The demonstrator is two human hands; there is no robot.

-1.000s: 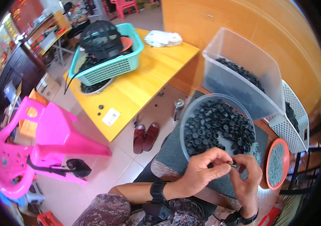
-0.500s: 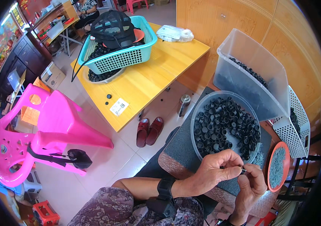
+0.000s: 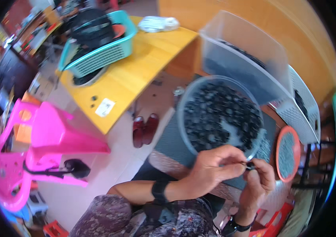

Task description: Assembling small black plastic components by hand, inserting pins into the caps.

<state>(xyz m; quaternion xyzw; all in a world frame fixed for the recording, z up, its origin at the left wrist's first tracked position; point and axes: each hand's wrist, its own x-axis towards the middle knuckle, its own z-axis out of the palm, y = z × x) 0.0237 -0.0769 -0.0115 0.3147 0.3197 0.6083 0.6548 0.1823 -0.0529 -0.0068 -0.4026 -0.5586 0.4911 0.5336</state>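
Observation:
In front of my lap both hands meet fingertip to fingertip. My right hand (image 3: 259,182) pinches a small black cap (image 3: 250,166) between thumb and fingers. My left hand (image 3: 217,169) is closed in a pinch right beside the cap; whatever its fingertips hold is too small and blurred to name. Just beyond them stands a round clear tub (image 3: 180,114) holding many small black caps (image 3: 211,114), with a bare patch of its bottom showing. Small grey-green pieces (image 3: 263,147) lie beside the tub, near my right hand.
An orange bowl (image 3: 279,158) of grey-green pieces sits at right. Behind the tub are a clear bin (image 3: 247,75) and a white perforated basket (image 3: 300,122), both with black parts. A yellow table (image 3: 136,79) bears a turquoise basket (image 3: 105,59). A pink chair (image 3: 53,134) stands left.
The view has shifted and blurred, so tub, bins and table appear farther left and mostly higher. My hands stay together, and the black cap between them shows more plainly.

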